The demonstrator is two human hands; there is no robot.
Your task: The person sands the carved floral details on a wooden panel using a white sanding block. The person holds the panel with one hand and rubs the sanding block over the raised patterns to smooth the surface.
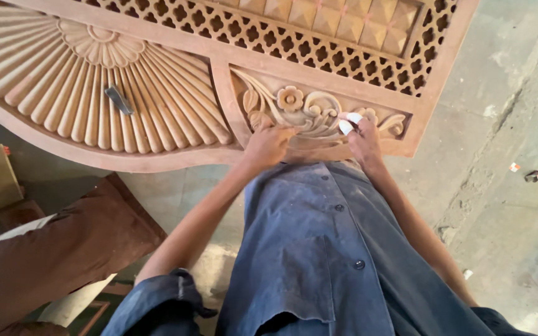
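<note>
A large carved wooden panel (219, 74) lies in front of me, with a fan of flutes at the left, a lattice at the top and a floral relief (309, 112) near its lower edge. My left hand (268, 144) rests on the lower left of that floral carving, fingers curled on the wood. My right hand (362, 140) presses a small white folded piece, like sandpaper (347, 122), against the scrollwork at the right of the flower.
A small grey metal tool (118, 99) lies on the fluted fan. A person's brown-trousered leg (63, 249) is at the lower left. Rough concrete floor (518, 186) with small scraps spreads to the right. My blue shirt fills the bottom centre.
</note>
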